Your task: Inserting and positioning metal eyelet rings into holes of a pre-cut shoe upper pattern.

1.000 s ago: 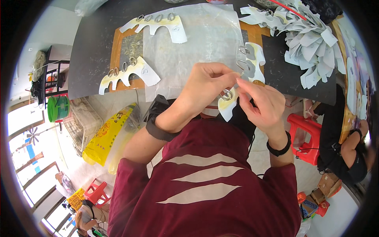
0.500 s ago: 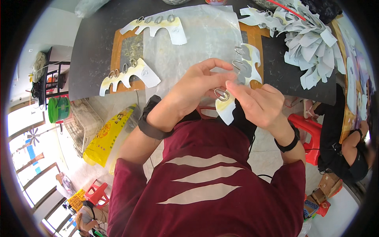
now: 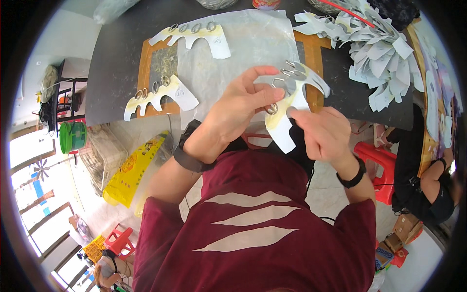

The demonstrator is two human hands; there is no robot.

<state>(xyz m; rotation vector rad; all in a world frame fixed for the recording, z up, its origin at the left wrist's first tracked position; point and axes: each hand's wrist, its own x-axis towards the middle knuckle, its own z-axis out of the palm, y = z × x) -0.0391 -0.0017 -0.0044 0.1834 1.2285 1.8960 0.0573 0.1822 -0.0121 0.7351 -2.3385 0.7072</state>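
Both hands hold a white, scallop-edged cut-out piece (image 3: 286, 120) with a yellowish band and several metal oval rings along its upper edge. It hangs tilted above the front edge of the table. My left hand (image 3: 243, 97) pinches the ringed edge between thumb and fingers, close to the lowest rings. My right hand (image 3: 325, 130) is closed at the scalloped side, its thumb and index finger at the edge. Two similar ringed pieces lie to the left on the table, the far piece (image 3: 220, 43) and the near piece (image 3: 182, 95).
A translucent sheet (image 3: 204, 73) covers the middle of the black table (image 3: 114, 63). A heap of similar white pieces (image 3: 386, 68) lies at the far right. Below are a yellow bag (image 3: 134, 170), a green bucket (image 3: 73, 136) and a red stool (image 3: 377, 168). Another person (image 3: 413, 160) sits at right.
The held piece has lifted and turned, so more of its scalloped body shows. My right hand's fingers have shifted slightly down along its edge; my left hand stays near the rings.
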